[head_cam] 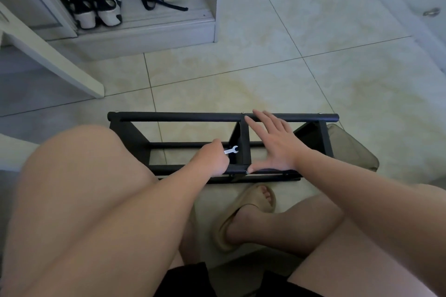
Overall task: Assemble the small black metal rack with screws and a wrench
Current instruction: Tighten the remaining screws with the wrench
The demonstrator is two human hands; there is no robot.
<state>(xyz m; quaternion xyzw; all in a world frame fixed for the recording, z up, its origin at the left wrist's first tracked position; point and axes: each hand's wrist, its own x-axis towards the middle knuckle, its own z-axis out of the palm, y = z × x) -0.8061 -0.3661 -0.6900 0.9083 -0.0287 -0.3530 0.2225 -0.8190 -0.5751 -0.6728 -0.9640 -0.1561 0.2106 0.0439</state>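
With the left hand (212, 159) gripping the wrench (231, 150) at the rack (193, 117)'s middle upright, keep the flat, spread right hand (272, 144) bracing beside it while tightening squarely.

Left hand (212, 159) curled — right hand (275, 147) splayed

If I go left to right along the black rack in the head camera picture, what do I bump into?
Rack's left end → left hand, gripping the silver wrench → rack's middle post → right hand, flat on the rack → rack's right end → olive-brown object.
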